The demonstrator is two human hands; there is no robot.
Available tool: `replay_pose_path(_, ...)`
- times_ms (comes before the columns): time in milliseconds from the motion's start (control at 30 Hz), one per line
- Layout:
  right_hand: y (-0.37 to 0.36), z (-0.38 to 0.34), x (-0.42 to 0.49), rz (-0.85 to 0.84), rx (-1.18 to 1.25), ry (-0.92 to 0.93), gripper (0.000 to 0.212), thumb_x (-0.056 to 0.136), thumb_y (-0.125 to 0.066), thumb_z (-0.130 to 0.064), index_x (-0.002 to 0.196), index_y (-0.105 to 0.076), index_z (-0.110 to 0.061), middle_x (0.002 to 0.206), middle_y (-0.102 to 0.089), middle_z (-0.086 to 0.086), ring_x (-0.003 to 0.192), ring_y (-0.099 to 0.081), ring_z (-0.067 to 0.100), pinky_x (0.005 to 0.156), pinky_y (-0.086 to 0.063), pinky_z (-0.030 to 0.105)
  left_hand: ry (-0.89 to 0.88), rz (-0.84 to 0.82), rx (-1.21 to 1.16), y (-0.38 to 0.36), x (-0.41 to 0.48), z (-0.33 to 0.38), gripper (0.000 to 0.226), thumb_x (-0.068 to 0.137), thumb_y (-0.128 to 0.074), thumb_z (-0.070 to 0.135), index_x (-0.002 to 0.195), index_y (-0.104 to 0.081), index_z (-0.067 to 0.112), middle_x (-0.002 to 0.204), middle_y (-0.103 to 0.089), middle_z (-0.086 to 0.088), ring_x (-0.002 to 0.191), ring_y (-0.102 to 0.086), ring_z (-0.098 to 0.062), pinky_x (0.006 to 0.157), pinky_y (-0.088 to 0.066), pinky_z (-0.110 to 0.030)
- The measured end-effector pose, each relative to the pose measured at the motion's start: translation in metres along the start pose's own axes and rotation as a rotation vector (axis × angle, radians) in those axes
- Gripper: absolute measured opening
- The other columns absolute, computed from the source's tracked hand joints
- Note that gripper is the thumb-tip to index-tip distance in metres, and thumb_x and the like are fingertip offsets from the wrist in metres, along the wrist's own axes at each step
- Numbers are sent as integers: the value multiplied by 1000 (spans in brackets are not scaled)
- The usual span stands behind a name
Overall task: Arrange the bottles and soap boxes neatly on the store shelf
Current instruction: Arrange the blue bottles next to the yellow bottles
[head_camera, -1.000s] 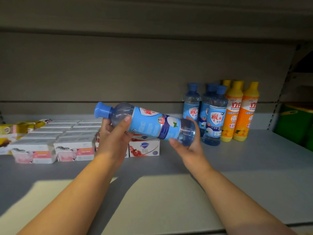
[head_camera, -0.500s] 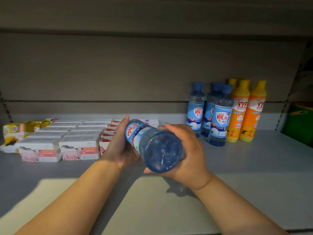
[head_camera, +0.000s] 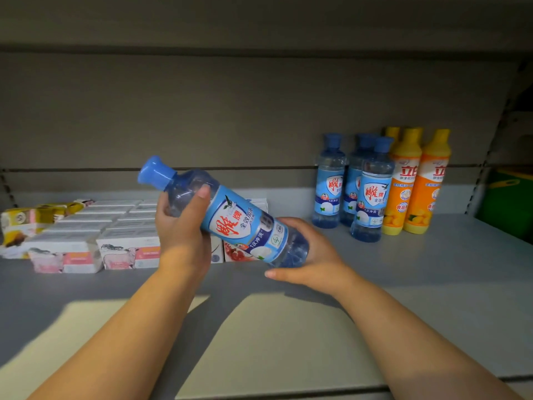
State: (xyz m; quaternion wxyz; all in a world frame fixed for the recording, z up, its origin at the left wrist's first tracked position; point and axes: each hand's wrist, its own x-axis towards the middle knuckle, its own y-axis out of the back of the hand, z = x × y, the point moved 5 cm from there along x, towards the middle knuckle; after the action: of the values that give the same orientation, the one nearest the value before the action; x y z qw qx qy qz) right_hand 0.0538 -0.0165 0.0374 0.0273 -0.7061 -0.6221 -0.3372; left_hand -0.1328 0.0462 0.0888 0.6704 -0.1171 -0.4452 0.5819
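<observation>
Above the shelf, both hands hold a clear blue bottle tilted, cap up-left: the left hand grips its neck, the right hand cups its base. Behind lie soap boxes; blue bottles and orange bottles stand upright.

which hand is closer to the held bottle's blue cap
Left. The left hand grips the bottle just below the blue cap; the right hand cups its base at the far end.
</observation>
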Motion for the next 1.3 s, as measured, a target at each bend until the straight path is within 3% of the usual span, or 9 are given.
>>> replay_pose_path(200, -3, 15, 6, 65, -169, -55, 63, 52, -88, -19, 98, -55, -45, 98, -64, -27, 94, -61, -9, 81, -46, 10, -185, -345, 344, -24, -32, 16, 61, 48, -82, 30, 104, -56, 29, 97, -70, 20, 95, -66, -4, 80, -52, -26)
replay_pose_path(300, -7, -8, 5, 183, -216, -34, 42, 65, -68, -31, 100, -55, -51, 107, -65, -18, 102, -59, -4, 86, -50, 19, -369, -758, 585, -49, -65, 7, 74, 51, -90, 25, 116, -54, 26, 121, -63, 5, 115, -59, -14, 96, -47, -29)
replay_pose_path(400, 2, -59, 3, 306, -328, 52, 46, 101, -24, -15, 140, -32, 9, 143, -18, 41, 139, -23, 32, 80, -35, -5, -336, -930, 647, -58, -79, -9, 80, 49, -92, 10, 116, -47, 9, 131, -52, -6, 127, -48, -13, 104, -41, -26)
replay_pose_path(467, 14, -61, 2, 405, -361, 50, 49, 100, -27, -14, 133, -29, 21, 137, -21, 46, 136, -28, 29, 82, -36, -3, -338, -932, 661, -57, -79, -11, 78, 45, -88, 7, 111, -47, 13, 127, -49, -1, 125, -47, -3, 103, -38, -18)
replay_pose_path(567, 12, -14, 4, 375, -309, 53, 56, 59, -67, -46, 104, -62, -14, 113, -64, 9, 107, -59, 20, 93, -48, 44, -301, -786, 674, -52, -71, -8, 72, 45, -91, 22, 103, -49, 23, 111, -57, 15, 105, -53, 16, 88, -41, -5)
replay_pose_path(633, 8, -1, 3, 322, -333, -3, 60, 48, -75, -48, 104, -60, -37, 104, -65, -17, 97, -62, 6, 85, -52, 33, -155, -593, 584, -42, -60, -9, 65, 40, -84, 35, 96, -52, 28, 79, -68, 24, 88, -60, 16, 74, -45, -3)
replay_pose_path(733, -8, -7, 3, 241, -263, 25, 61, 48, -77, -56, 100, -47, -61, 98, -60, -32, 86, -62, -5, 72, -53, 16, 38, -466, 356, -26, -39, -20, 57, 49, -75, 31, 101, -55, 22, 88, -73, 13, 90, -68, -5, 71, -53, -18)
replay_pose_path(1000, 6, 25, 3, 336, -99, -149, 51, 53, -85, -28, 90, -51, -38, 88, -63, -22, 81, -62, -9, 67, -47, 8, 94, -571, 758, -11, -31, -63, 45, 76, -78, 20, 110, -52, 36, 111, -65, 11, 108, -59, -4, 91, -50, -32)
replay_pose_path(1300, 45, 56, 4, 623, -12, -276, 55, 62, -85, -14, 106, -53, -17, 109, -62, 5, 95, -61, 14, 78, -48, 20, 245, -947, 1216, 8, -52, -108, 62, 85, -68, 21, 134, -36, 42, 110, -54, 16, 109, -52, 0, 97, -38, -15)
